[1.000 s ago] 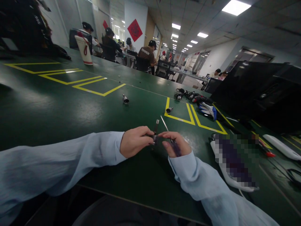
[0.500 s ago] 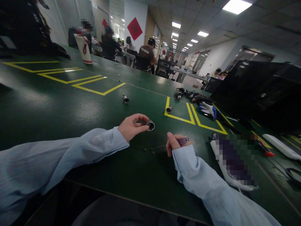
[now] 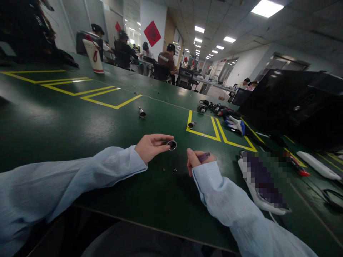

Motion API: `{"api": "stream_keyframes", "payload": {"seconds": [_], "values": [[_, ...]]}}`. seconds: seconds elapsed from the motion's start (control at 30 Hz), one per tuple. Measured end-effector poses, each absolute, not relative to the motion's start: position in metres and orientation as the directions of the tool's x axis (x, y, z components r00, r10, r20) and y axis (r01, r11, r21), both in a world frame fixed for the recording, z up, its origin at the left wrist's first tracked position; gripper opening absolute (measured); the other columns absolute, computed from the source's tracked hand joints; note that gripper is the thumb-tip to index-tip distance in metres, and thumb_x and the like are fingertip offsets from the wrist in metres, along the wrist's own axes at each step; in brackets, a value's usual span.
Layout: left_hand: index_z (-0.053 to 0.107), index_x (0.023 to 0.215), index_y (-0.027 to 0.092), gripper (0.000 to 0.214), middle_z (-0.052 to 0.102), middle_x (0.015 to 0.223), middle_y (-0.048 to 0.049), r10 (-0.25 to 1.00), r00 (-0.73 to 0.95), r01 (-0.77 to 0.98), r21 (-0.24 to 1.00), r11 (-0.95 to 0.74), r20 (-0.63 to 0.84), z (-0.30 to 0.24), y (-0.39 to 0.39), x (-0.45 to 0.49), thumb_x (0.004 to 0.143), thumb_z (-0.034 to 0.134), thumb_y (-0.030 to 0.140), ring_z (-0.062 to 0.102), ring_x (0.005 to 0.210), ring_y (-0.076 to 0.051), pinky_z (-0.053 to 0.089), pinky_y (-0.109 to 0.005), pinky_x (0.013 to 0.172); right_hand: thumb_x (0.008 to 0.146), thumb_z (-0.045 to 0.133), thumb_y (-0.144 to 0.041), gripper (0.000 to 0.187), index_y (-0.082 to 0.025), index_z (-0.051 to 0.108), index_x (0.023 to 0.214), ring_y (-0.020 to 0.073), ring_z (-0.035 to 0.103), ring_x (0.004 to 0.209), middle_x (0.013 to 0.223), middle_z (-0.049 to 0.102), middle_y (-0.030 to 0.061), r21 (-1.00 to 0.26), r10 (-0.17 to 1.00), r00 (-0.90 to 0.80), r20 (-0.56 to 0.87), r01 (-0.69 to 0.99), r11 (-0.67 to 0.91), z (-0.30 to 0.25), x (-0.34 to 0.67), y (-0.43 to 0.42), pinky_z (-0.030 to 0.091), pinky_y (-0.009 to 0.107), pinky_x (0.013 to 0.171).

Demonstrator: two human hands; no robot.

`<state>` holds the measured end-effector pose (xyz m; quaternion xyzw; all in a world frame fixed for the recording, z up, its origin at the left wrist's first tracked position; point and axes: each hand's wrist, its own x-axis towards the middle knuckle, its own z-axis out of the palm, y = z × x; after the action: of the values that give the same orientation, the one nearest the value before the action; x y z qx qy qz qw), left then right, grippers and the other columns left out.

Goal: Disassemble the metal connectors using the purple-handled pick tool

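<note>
My left hand pinches a short metal cylinder with a dark round opening, held just above the green table. My right hand is closed round a small screwdriver with a purple handle; its thin shaft points left toward several tiny dark screws or nuts lying on the table between my hands. Both arms wear light blue sleeves.
Two more metal cylinders lie farther out. Yellow tape lines mark boxes on the table. Gloves and dark parts sit at the right, with a black case behind and white pieces. A white cup stands far left. People sit at distant desks.
A second ago both hands met over the part with the screwdriver tip in it. They have drawn apart: the left keeps the cylinder, the right lowered the screwdriver, and small parts lie on the table.
</note>
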<state>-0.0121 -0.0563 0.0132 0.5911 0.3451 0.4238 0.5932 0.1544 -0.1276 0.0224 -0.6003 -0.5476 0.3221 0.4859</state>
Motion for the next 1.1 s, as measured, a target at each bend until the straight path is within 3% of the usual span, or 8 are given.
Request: {"api": "stream_keyframes", "payload": {"seconds": [0.2, 0.3, 0.4, 0.53, 0.77, 1.1], "values": [[0.064, 0.095, 0.014, 0.037, 0.069, 0.092, -0.0059, 0.925, 0.371, -0.088, 0.995, -0.052, 0.081, 0.012, -0.056, -0.010, 0.058, 0.071, 0.016, 0.064, 0.088, -0.021, 0.045, -0.041, 0.091, 0.081, 0.048, -0.039, 0.041, -0.018, 0.049, 0.046, 0.0077, 0.043, 0.031, 0.035, 0.047, -0.0035, -0.889, 0.897, 0.213, 0.386, 0.347, 0.300, 0.021, 0.153, -0.136, 0.036, 0.020, 0.034], [0.064, 0.094, 0.014, 0.036, 0.070, 0.087, -0.0045, 0.926, 0.369, -0.119, 0.992, -0.040, 0.082, 0.009, -0.055, -0.010, 0.058, 0.070, 0.012, 0.065, 0.082, -0.019, 0.047, -0.040, 0.089, 0.082, 0.046, -0.030, 0.036, -0.018, 0.055, 0.050, 0.0095, 0.050, 0.042, 0.044, 0.055, -0.0004, -0.752, 0.794, 0.136, 0.593, 0.445, 0.485, 0.018, 0.155, -0.135, 0.042, 0.023, 0.046], [0.064, 0.090, 0.013, 0.036, 0.069, 0.087, -0.0044, 0.927, 0.365, -0.152, 0.988, -0.033, 0.087, 0.007, -0.055, -0.008, 0.055, 0.071, 0.010, 0.065, 0.080, -0.018, 0.048, -0.038, 0.086, 0.081, 0.048, -0.022, 0.028, -0.017, 0.058, 0.055, 0.0107, 0.052, 0.050, 0.052, 0.058, 0.0013, -0.564, 0.676, -0.044, 0.735, 0.514, 0.646, 0.011, 0.155, -0.130, 0.043, 0.025, 0.054], [0.064, 0.086, 0.011, 0.035, 0.068, 0.089, -0.0054, 0.934, 0.345, -0.164, 0.986, -0.033, 0.089, 0.009, -0.057, -0.006, 0.052, 0.071, 0.008, 0.065, 0.078, -0.018, 0.050, -0.037, 0.081, 0.081, 0.048, -0.018, 0.021, -0.018, 0.058, 0.063, 0.0123, 0.052, 0.054, 0.056, 0.059, 0.0018, -0.431, 0.621, -0.218, 0.753, 0.550, 0.715, 0.005, 0.155, -0.125, 0.043, 0.026, 0.057], [0.060, 0.077, 0.009, 0.025, 0.066, 0.089, -0.0063, 0.960, 0.276, -0.176, 0.984, 0.016, 0.034, 0.018, -0.064, -0.001, 0.053, 0.070, 0.010, 0.065, 0.072, -0.017, 0.055, -0.031, 0.065, 0.081, 0.046, -0.017, 0.018, -0.019, 0.054, 0.065, 0.0130, 0.050, 0.052, 0.056, 0.059, 0.0025, -0.260, 0.509, -0.314, 0.801, 0.584, 0.769, 0.004, 0.152, -0.122, 0.042, 0.026, 0.054], [0.060, 0.077, 0.008, 0.023, 0.066, 0.093, -0.0085, 0.960, 0.281, -0.143, 0.989, 0.047, -0.005, 0.022, -0.067, 0.001, 0.056, 0.068, 0.011, 0.064, 0.072, -0.016, 0.055, -0.030, 0.064, 0.080, 0.045, -0.017, 0.019, -0.020, 0.052, 0.063, 0.0125, 0.048, 0.048, 0.052, 0.056, 0.0014, -0.197, 0.457, -0.323, 0.829, 0.596, 0.779, 0.007, 0.148, -0.121, 0.040, 0.025, 0.051]]}}
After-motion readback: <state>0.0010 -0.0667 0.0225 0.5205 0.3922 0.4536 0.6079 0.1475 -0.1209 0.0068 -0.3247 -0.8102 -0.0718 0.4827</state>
